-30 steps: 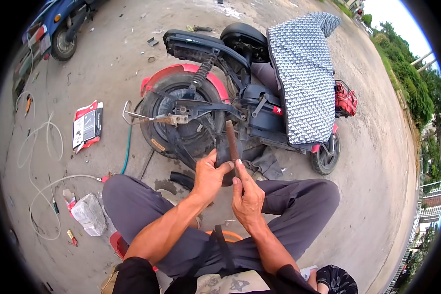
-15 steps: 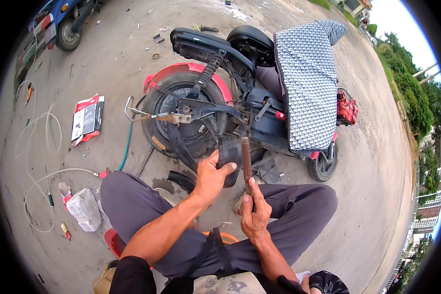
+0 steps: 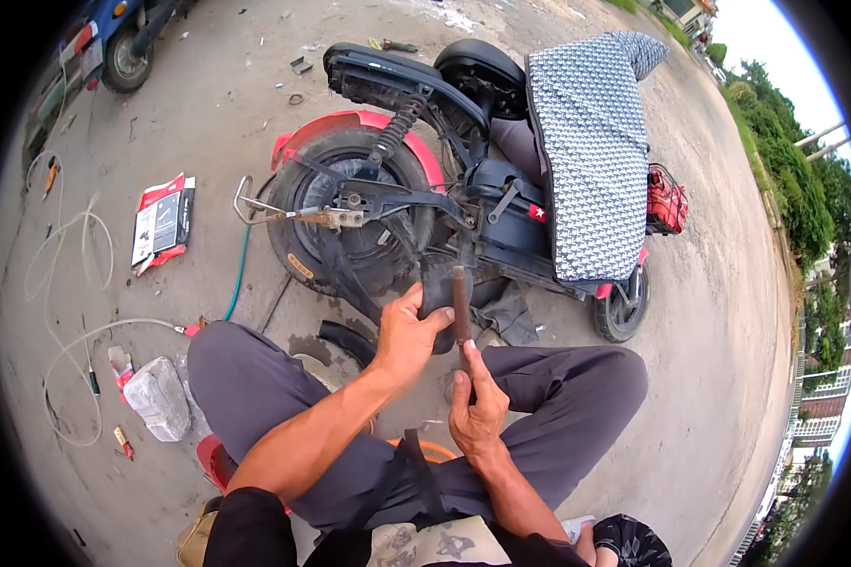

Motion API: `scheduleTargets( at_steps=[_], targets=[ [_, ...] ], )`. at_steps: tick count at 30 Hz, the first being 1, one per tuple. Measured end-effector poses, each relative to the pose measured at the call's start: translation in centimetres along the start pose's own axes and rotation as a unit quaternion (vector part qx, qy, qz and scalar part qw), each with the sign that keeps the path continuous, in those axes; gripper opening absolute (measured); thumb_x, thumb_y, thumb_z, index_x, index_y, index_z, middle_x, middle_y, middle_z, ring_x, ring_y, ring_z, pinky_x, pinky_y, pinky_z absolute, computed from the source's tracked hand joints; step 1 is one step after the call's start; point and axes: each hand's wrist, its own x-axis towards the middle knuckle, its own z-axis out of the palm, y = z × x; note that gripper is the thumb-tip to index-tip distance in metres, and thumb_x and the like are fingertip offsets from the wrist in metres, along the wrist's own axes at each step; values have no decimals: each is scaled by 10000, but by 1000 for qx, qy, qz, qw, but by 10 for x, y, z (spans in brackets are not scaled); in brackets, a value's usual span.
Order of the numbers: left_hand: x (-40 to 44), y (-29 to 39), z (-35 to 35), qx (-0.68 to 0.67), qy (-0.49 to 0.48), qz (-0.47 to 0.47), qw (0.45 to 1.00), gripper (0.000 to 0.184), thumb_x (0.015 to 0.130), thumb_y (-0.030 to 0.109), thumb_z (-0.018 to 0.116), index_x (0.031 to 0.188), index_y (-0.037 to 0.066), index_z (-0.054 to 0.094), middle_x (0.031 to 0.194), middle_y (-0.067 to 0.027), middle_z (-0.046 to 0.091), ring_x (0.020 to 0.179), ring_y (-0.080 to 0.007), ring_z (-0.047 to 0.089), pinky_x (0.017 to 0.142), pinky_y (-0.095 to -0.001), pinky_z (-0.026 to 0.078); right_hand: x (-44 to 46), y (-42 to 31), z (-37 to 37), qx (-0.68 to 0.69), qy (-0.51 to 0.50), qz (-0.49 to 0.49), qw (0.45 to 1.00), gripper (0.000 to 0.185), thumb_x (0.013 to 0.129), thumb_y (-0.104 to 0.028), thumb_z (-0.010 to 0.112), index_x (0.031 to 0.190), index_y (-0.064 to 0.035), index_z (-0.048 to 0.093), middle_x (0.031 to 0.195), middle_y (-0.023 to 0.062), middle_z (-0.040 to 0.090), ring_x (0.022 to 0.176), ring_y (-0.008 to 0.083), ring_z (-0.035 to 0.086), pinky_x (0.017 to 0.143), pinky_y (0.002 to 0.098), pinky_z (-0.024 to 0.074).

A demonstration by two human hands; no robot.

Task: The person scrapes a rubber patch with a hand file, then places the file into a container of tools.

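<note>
My left hand (image 3: 407, 338) is closed on a black inner tube (image 3: 435, 282), its thumb pressed against the flattened rubber. The tube runs back to the rear wheel (image 3: 288, 236) of a scooter lying on its side. In my right hand (image 3: 478, 402) is a rusty brown file (image 3: 460, 307), pointing away from me, fingers wrapped round its near end. The file's rough part lies against or just over the tube's right edge; contact is hard to tell. Another loop of black rubber (image 3: 345, 340) rests on the ground beside my left forearm.
The scooter's front is draped with a patterned cover (image 3: 591, 161). At left lie a red-and-white packet (image 3: 164, 224), a pale stone block (image 3: 158, 402), a clear hose (image 3: 90, 335) and a screwdriver (image 3: 50, 180). A blue vehicle (image 3: 123, 47) stands at the far left.
The file in my right hand has shifted left and slightly nearer me, over the tube's edge. My left hand keeps its grip on the tube. The whole view has shifted slightly.
</note>
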Motion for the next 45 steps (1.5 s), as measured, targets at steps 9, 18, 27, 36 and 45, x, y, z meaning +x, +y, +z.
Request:
scheduleTargets(
  at_steps=[9,18,27,36,45],
  targets=[
    [-1,3,-2,-29,11,-8,999,178,997,-37,776,1168,12,786,1041,40,764,895,-45,659,784,-253,567,13,7,-6,82,-3,73,994,459,1085,-8,678,1540,43,650,1356,254,792,1103,377,833,915,407,641],
    [-2,-10,-2,-3,5,-20,1000,131,997,-26,772,1127,-16,789,1065,34,735,908,-61,655,819,-282,562,54,-10,9,21,-19,55,998,496,1053,21,688,1547,-6,662,1367,259,784,1127,371,834,901,415,650],
    [1,-9,-5,-15,-7,-29,999,262,1003,-35,750,1262,-2,776,1076,20,790,932,-62,683,830,-262,568,44,-3,8,32,-17,60,998,492,1076,1,683,1567,-11,647,1351,256,788,1091,370,836,868,396,637],
    [0,-13,-2,21,6,-17,1000,214,1004,-27,757,1211,17,786,1046,41,773,913,-45,659,805,-263,557,1,-10,-11,91,-65,110,988,476,1106,-13,654,1577,43,615,1440,262,757,1283,390,781,1022,416,617],
    [1,-16,-5,11,22,-16,1000,113,980,2,744,1091,-21,742,1047,6,713,935,-71,627,820,-302,525,18,1,-1,78,-52,82,992,480,1093,-12,670,1571,18,632,1458,270,739,1288,412,771,1010,425,630]
  ],
)
